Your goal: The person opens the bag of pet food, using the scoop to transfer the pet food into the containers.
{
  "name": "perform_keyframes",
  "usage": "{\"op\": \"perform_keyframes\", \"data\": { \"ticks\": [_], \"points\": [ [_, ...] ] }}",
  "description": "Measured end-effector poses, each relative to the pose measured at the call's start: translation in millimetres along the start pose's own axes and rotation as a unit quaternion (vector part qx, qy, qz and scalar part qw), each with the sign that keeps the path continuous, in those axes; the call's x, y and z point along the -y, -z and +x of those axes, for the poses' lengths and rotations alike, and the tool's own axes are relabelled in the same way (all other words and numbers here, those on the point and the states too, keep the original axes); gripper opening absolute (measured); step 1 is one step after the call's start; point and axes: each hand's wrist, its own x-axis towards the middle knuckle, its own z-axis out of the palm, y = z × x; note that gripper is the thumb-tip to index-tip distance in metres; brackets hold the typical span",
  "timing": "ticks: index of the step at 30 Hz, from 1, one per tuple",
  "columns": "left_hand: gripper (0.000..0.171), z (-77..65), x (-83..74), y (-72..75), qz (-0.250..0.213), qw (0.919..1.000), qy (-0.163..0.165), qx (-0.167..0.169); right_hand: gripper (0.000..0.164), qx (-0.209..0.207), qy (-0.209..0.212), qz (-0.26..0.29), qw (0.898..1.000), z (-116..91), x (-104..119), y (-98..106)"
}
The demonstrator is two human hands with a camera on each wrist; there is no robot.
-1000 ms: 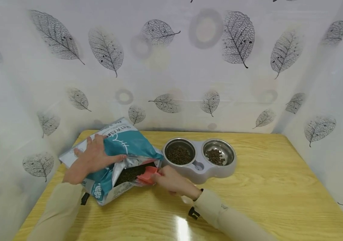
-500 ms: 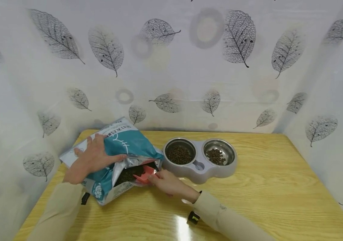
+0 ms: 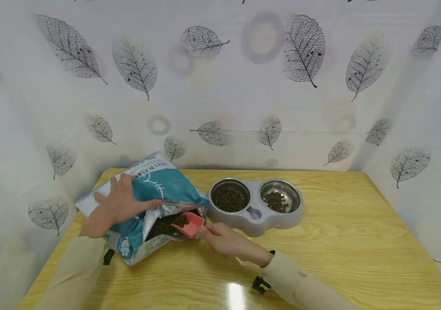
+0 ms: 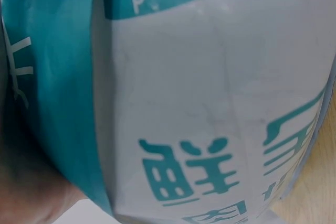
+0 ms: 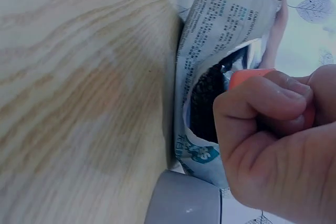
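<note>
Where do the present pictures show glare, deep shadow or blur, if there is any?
Head view: white glare on the table at the picture's bottom edge; left wrist view: left hand dark and soft, lower left corner; right wrist view: inside of the bag very dark.

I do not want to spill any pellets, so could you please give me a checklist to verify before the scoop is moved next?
1. Scoop carries pellets: ok.
2. Right hand grips the scoop's handle: ok.
3. Left hand rests on the bag: ok.
4. Scoop is clear of the bag's opening: not ok, it is at the opening.
5. Right bowl has room: ok, bare metal shows.
6. Amount left deep inside the bag: cannot tell.
</note>
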Motion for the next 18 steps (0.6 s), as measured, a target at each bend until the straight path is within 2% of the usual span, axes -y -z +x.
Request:
{"op": "perform_keyframes", "data": {
  "ticks": [7, 10, 14, 18],
  "points": [
    [0.128, -0.1, -0.1, -0.2, 0.0, 1.0, 0.001, 0.002, 0.048, 0.004, 0.033, 0.003, 0.999, -5, 2, 7],
    [0.128, -0.2, 0.2, -0.8, 0.0, 1.0, 0.002, 0.002, 0.043, -0.001, 0.056, 0.006, 0.998, -6, 2, 8],
    [0.127, 0.0, 0.3, -1.5, -0.003, 1.0, 0.001, 0.001, 0.032, -0.02, 0.116, 0.006, 0.993, -8, 2, 8],
    [0.128, 0.3, -0.1, -1.8, -0.004, 1.0, 0.003, -0.001, 0.023, -0.049, 0.189, 0.0, 0.981, -16, 11, 11]
  ]
}}
